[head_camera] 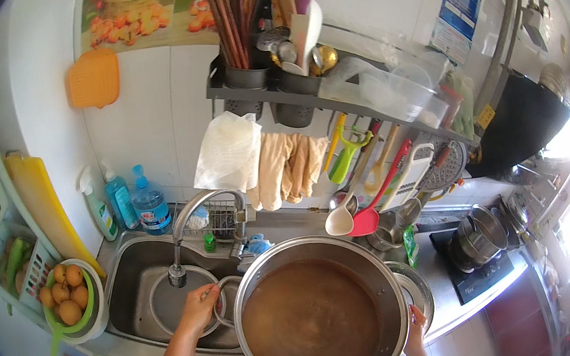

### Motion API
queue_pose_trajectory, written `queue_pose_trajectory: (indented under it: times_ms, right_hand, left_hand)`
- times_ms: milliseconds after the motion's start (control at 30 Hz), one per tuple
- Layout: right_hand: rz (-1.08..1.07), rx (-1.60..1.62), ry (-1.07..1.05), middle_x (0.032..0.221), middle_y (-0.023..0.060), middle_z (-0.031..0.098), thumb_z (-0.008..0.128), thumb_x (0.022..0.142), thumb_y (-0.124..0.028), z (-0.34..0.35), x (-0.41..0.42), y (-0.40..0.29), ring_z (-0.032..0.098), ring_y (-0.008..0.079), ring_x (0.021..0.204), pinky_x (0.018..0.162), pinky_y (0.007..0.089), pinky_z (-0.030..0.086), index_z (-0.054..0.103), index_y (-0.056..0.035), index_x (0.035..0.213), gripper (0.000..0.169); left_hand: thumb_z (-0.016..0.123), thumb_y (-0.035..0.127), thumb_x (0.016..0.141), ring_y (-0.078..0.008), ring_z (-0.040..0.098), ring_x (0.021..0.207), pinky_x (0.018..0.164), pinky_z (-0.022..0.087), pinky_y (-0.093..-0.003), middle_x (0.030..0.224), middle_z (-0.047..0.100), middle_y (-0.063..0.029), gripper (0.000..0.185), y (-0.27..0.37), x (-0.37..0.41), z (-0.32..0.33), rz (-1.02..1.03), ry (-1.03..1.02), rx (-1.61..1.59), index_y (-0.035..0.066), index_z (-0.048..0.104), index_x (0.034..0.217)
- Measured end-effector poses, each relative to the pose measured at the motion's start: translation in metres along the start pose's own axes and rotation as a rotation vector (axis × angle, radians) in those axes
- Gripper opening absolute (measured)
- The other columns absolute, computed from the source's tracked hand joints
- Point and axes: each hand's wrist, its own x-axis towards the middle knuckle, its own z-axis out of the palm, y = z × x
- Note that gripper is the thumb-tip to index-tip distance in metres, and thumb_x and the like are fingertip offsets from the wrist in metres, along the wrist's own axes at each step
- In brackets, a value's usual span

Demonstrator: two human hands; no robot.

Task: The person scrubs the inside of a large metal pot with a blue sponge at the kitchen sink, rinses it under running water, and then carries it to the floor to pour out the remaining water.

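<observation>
A large stainless steel pot (pixel 242 279) fills the lower middle of the view, between my two hands. Cloudy brown liquid (pixel 311 327) swirls inside it, with a little foam near the centre. My left hand (pixel 204 308) grips the pot's metal loop handle (pixel 227 320) over the sink's right part. On the opposite side, my right hand (pixel 417 326) holds the pot; the handle there is hidden by the pot wall. Left of the pot lies the stainless steel sink (pixel 127 279), with a round basin (pixel 162 299) in it under the curved faucet (pixel 188 209).
A bowl of round yellowish fruit (pixel 90 330) stands left of the sink, near soap bottles (pixel 151 205). Utensils, including a red ladle (pixel 366 219), hang from the wall rack (pixel 301 99) above the pot. A metal bowl (pixel 423 289) and a stove (pixel 476 278) are on the right.
</observation>
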Motion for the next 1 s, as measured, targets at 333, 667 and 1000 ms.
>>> queue_pose_trajectory:
  times_ms: [333, 667, 1000]
  right_hand:
    - [-0.171, -0.118, -0.167, 0.082, 0.006, 0.065, 0.062, 0.08, -0.015, -0.003, -0.007, -0.118, 0.057, 0.0126, 0.074, 0.067, 0.0264, 0.046, 0.065, -0.0011, 0.095, 0.021]
    - [-0.106, -0.249, -0.387, 0.079, 0.0053, 0.064, 0.061, 0.082, -0.014, 0.002, -0.024, -0.188, 0.057, 0.0111, 0.07, 0.065, 0.0265, 0.047, 0.065, 0.0019, 0.091, 0.019]
    - [-0.136, -0.56, -0.466, 0.077, 0.0067, 0.066, 0.062, 0.081, -0.016, 0.046, -0.035, -0.265, 0.058, 0.0092, 0.073, 0.063, 0.0264, 0.046, 0.066, 0.0003, 0.09, 0.019]
  left_hand:
    - [0.049, 0.023, 0.089, -0.0094, 0.048, 0.049, 0.043, 0.037, -0.0236, 0.058, 0.056, -0.0049, 0.027, 0.006, -0.044, -0.059, 0.029, -0.135, 0.152, -0.001, 0.06, 0.095]
    - [0.053, 0.021, 0.082, -0.027, 0.056, 0.074, 0.063, 0.047, -0.0378, 0.084, 0.057, -0.0127, 0.026, -0.027, -0.061, -0.131, 0.238, -0.427, 0.279, 0.002, 0.055, 0.099]
    - [0.058, 0.01, 0.068, -0.0331, 0.053, 0.075, 0.067, 0.043, -0.0444, 0.075, 0.053, -0.0158, 0.02, -0.093, -0.064, -0.157, 0.388, -0.453, 0.659, 0.003, 0.053, 0.086]
